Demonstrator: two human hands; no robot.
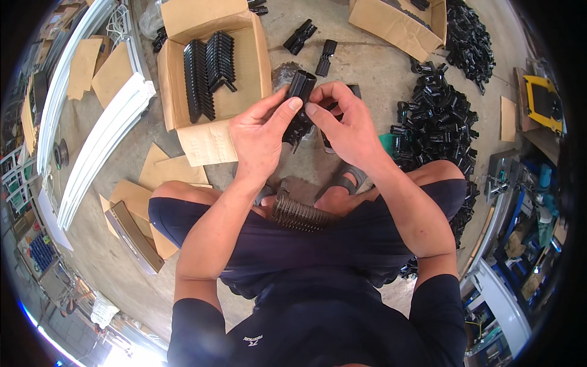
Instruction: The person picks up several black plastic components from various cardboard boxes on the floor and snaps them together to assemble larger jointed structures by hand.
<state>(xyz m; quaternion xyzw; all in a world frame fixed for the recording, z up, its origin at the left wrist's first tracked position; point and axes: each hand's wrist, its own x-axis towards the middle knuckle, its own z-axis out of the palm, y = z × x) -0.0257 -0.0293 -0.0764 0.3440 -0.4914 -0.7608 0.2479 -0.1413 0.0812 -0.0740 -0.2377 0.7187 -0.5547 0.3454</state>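
Note:
In front of my knees, a glossy black metal pipe fitting [300, 85] with a ribbed, tubular shape is held up tilted between both hands. My left hand [260, 134] is closed around its left side, the thumb pressed along it. From the other side, my right hand [348, 125] is closed with thumb and fingertips against the fitting; any small part between those fingertips is hidden. Below and beyond, an open cardboard box [262, 58] stands on the floor to the left. Neat stacked rows of similar black fittings [199, 79] lie inside it.
A large heap of loose black fittings [437, 116] spreads at the right. Two single fittings [326, 58] lie on the concrete floor ahead. Another cardboard box [397, 27] stands at the far right. White curved-looking rails [107, 140] and flat cardboard pieces [165, 168] lie left.

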